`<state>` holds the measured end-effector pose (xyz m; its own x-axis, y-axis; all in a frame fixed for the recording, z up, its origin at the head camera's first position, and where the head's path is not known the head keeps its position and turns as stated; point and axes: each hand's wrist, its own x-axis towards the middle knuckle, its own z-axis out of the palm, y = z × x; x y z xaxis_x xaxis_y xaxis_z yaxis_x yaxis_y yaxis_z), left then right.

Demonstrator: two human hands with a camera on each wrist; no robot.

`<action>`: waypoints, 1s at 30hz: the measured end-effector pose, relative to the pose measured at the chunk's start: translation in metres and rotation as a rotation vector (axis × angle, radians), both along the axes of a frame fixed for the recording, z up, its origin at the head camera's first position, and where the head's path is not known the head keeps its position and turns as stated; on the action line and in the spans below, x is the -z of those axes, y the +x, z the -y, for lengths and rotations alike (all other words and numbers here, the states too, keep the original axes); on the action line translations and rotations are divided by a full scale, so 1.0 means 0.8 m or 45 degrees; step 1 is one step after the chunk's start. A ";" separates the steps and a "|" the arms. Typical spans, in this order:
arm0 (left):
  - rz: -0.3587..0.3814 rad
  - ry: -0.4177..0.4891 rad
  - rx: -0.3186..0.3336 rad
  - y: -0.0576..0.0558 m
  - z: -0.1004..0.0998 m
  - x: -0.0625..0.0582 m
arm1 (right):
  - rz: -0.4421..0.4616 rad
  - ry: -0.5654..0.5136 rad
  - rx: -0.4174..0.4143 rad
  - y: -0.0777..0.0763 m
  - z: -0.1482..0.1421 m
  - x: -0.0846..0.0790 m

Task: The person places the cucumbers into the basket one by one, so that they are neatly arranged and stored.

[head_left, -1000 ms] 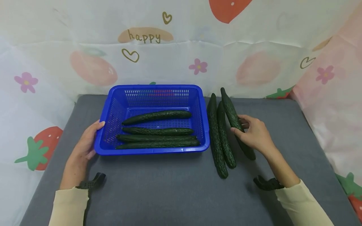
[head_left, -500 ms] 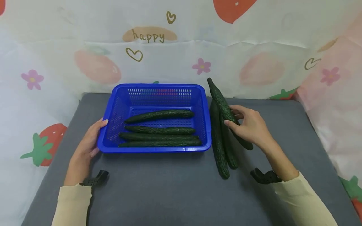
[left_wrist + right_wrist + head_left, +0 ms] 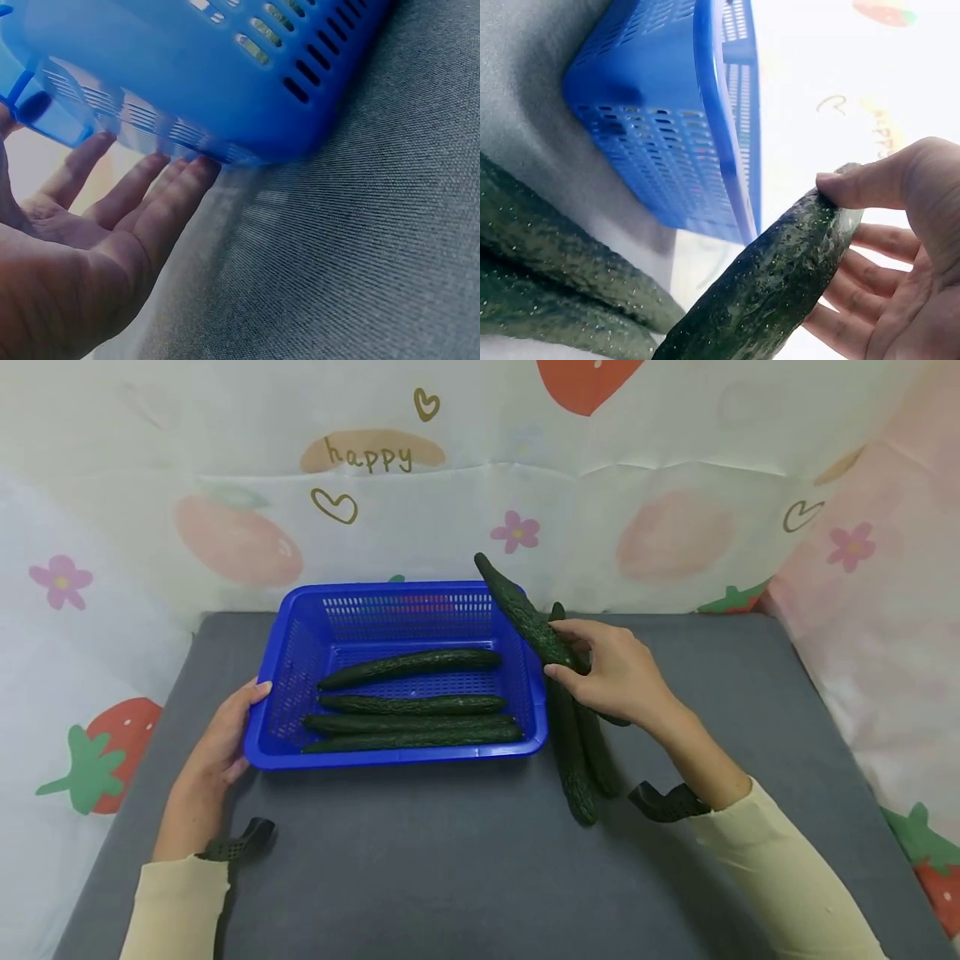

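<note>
My right hand [image 3: 615, 672] pinches a dark green cucumber [image 3: 521, 614] between thumb and fingers. Its far end tilts up over the right rim of the blue plastic basket [image 3: 390, 762]. In the right wrist view the held cucumber [image 3: 772, 270] hangs beside the basket's outer wall, above two more cucumbers. My left hand [image 3: 225, 735] holds the basket's left side, thumb on the rim. Fingertips touch the slotted outer wall in the left wrist view, where the hand [image 3: 105, 232] is seen from the palm side. Several cucumbers [image 3: 412, 703] lie side by side in the basket.
Two cucumbers lie lengthwise on the grey cloth just right of the basket: a longer one [image 3: 573, 777] and one beside it [image 3: 600, 756], both partly hidden by the right hand. A printed curtain [image 3: 480, 427] hangs behind the grey-covered table [image 3: 420, 868].
My right hand has lifted the cucumber off the cloth and carried it left, from beyond the other two cucumbers to over the basket's right rim. The left hand stays at the basket.
</note>
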<state>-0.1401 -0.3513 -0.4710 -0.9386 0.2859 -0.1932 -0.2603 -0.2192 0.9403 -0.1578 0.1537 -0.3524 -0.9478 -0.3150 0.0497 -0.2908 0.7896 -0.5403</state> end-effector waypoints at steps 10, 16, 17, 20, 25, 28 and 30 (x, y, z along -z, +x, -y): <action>-0.004 0.016 -0.017 0.004 0.002 0.002 | -0.098 0.080 -0.147 -0.010 0.026 -0.006; -0.024 0.041 -0.016 0.004 0.001 0.000 | -0.155 0.107 -0.216 -0.014 0.043 -0.012; -0.025 0.048 -0.017 0.003 0.001 -0.001 | -0.164 0.116 -0.225 -0.015 0.046 -0.014; -0.032 0.070 -0.018 0.003 0.001 -0.003 | -0.174 0.135 -0.251 -0.018 0.055 -0.019; -0.038 0.069 -0.011 0.003 0.003 -0.005 | -0.162 0.177 -0.296 -0.022 0.072 -0.028; -0.038 0.062 -0.009 0.003 0.005 -0.005 | -0.173 0.202 -0.328 -0.025 0.083 -0.028; -0.032 0.070 -0.010 0.004 0.005 -0.005 | -0.186 0.216 -0.349 -0.027 0.091 -0.027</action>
